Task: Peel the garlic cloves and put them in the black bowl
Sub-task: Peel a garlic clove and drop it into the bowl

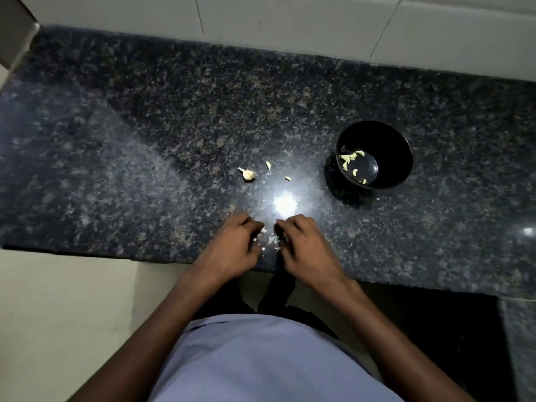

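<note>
A black bowl stands on the dark granite counter at the right and holds several peeled garlic cloves. On the counter left of it lie a partly broken garlic piece with its stem, a thin clove and a small peeled bit. My left hand and my right hand hover close together near the counter's front edge, fingers curled inward. Pale skin flakes lie between them. What the fingertips pinch is hidden.
The granite counter runs to a white tiled wall at the back. A bright light glare sits just beyond my hands. The counter's front edge drops to a pale floor at the left.
</note>
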